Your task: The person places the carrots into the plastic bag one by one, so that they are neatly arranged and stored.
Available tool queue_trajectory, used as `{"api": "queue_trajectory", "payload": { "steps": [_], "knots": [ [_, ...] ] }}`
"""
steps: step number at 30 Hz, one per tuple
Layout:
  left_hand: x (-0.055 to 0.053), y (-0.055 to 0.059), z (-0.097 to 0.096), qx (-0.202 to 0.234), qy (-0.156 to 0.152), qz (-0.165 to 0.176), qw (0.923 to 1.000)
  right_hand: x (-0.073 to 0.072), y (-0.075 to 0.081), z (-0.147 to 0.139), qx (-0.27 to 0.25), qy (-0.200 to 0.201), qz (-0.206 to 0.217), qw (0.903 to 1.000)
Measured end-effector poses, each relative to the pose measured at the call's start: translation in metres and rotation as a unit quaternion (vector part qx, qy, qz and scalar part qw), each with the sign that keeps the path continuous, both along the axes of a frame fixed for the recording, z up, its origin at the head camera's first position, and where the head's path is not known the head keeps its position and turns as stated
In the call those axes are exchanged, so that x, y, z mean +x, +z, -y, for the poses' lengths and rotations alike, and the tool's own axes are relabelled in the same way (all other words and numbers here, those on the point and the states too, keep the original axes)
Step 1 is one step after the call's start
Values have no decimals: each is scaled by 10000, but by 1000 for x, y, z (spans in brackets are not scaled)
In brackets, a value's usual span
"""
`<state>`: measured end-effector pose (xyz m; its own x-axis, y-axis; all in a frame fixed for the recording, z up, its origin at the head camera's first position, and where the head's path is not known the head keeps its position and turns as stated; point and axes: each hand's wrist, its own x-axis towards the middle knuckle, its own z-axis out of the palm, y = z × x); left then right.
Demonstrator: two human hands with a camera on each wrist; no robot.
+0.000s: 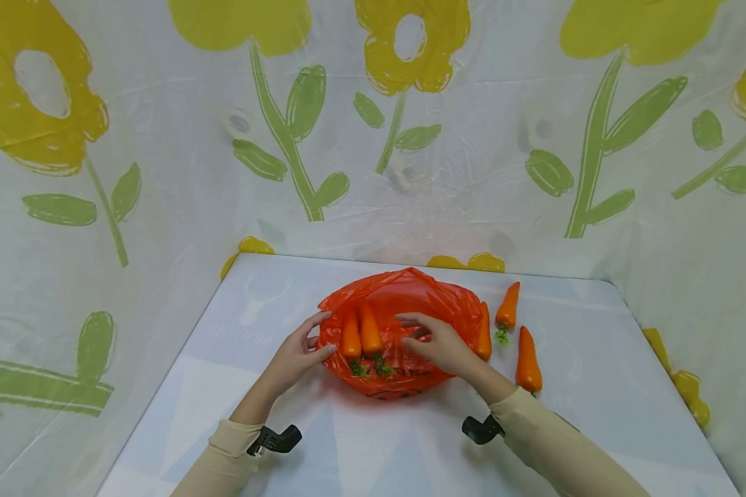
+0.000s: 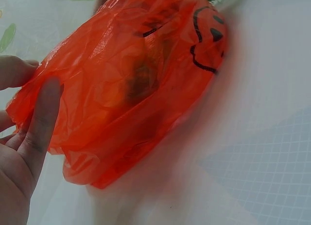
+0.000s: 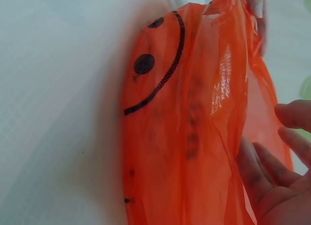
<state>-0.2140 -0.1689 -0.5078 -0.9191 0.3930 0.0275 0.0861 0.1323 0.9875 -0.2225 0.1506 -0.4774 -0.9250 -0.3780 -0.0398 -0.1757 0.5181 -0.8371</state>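
Bag, one: red plastic bag (image 1: 410, 286), printed in black, on the pale surface (image 1: 360, 452), mouth spread upward between the hands. Contents visible: two carrots (image 1: 369, 331), side by side, leafy ends toward the person.

Left hand (image 1: 292, 359): at the bag's left edge, film apparently held between thumb and fingers. Right hand (image 1: 440, 339): over the mouth, fingers loosely bent, gripping no carrot.

Loose carrots, three: slim carrot (image 1: 484, 333) by the bag's right edge, contact uncertain; leafy-ended carrot (image 1: 508, 307) farther back; nearer carrot (image 1: 528, 362) beside the right forearm.

Handling notes, judged: steady the left edge lightly; spread the right side from inside with flat fingers; avoid dragging thin film, which could tip the pair or fold the rim inward.
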Motion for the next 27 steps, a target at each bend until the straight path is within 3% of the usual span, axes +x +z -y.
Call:
{"api": "queue_trajectory", "payload": {
  "steps": [27],
  "knots": [
    [-1, -1, 1, 12, -30, -70, 10000, 9, 13, -39, -45, -125, -398, 9991]
  ]
}}
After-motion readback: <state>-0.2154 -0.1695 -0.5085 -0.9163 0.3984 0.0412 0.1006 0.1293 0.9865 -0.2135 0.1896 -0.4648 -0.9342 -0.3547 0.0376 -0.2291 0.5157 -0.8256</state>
